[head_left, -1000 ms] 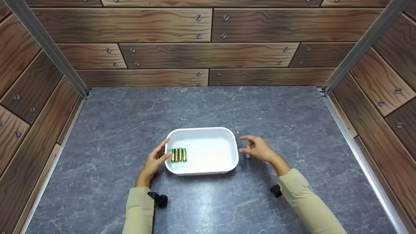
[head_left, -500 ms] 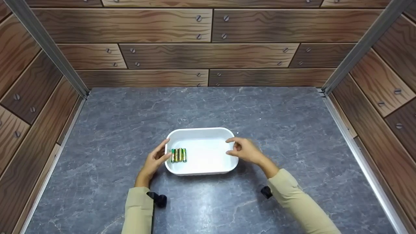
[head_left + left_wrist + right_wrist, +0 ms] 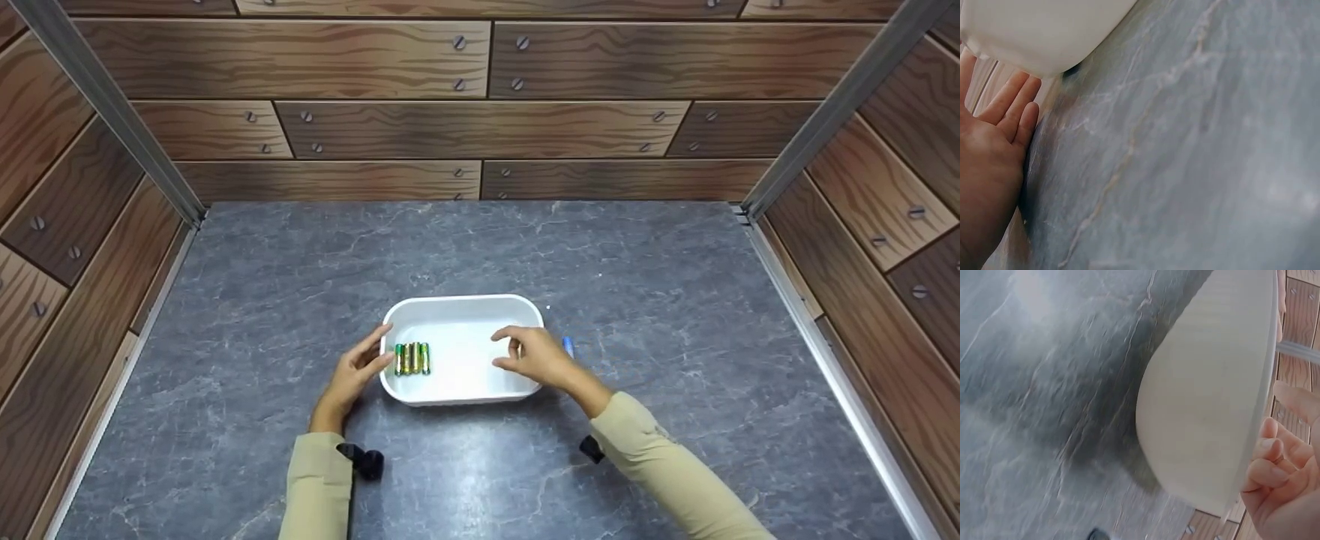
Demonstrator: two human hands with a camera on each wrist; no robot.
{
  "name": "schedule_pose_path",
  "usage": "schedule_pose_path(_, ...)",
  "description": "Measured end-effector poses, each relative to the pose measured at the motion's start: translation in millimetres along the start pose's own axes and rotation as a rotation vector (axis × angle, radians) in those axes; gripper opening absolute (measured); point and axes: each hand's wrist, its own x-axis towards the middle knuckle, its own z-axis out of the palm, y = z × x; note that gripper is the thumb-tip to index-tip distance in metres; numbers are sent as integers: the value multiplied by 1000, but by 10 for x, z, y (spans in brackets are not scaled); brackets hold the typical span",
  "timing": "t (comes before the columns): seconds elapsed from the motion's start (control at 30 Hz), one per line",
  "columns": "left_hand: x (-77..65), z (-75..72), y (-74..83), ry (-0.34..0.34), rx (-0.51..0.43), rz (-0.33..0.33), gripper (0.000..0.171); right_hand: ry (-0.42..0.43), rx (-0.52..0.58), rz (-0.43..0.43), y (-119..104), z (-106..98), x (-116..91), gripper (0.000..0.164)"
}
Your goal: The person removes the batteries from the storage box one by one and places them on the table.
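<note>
A white tray (image 3: 465, 300) stands on the table, and several green-and-gold batteries (image 3: 412, 358) lie side by side at its left end. My left hand (image 3: 356, 379) is at the tray's left end, thumb near the rim. In the left wrist view its straight fingers (image 3: 1008, 104) reach the tray's outer wall (image 3: 1044, 34). Over the right part of the tray is my right hand (image 3: 536, 356), thumb and forefinger apart with nothing visible between them. Its other fingers (image 3: 1269, 455) look curled in the right wrist view, beside the tray rim (image 3: 1266, 382).
A small blue object (image 3: 568, 346) lies on the table just right of the tray, partly hidden by the right hand. The grey marbled tabletop (image 3: 465, 247) is bounded by wood-patterned walls (image 3: 375, 127) at the back and sides.
My right hand has moved left, from beside the tray's right end to above its inside. The blue object now shows behind it. The left hand, tray and batteries stay almost still.
</note>
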Motion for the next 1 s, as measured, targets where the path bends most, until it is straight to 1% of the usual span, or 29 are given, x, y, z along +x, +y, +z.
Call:
schedule_pose_path(0.1, 5, 0, 8, 5, 0, -6, 53, -30, -13, -20, -54, 54, 37, 35)
schedule_pose_path(0.27, 10, 2, 10, 6, 8, -11, 51, -76, -72, -49, -122, 150, 96, 34)
schedule_pose_path(0.47, 16, -5, -4, 12, 1, 0, 49, -113, -76, -60, -176, 282, 176, 33)
schedule_pose_path(0.6, 6, -4, -6, 13, 5, 17, 47, -110, -78, -72, -190, 358, 223, 33)
schedule_pose_path(0.73, -4, -1, -8, 14, -8, 17, 46, -94, -74, -76, -199, 430, 273, 33)
schedule_pose_path(0.9, -8, 6, -2, 27, -37, 9, 47, -93, -61, -53, -214, 519, 335, 34)
schedule_pose_path(1.0, -3, 5, -1, 31, -55, -6, 47, -93, -47, -38, -219, 565, 365, 35)
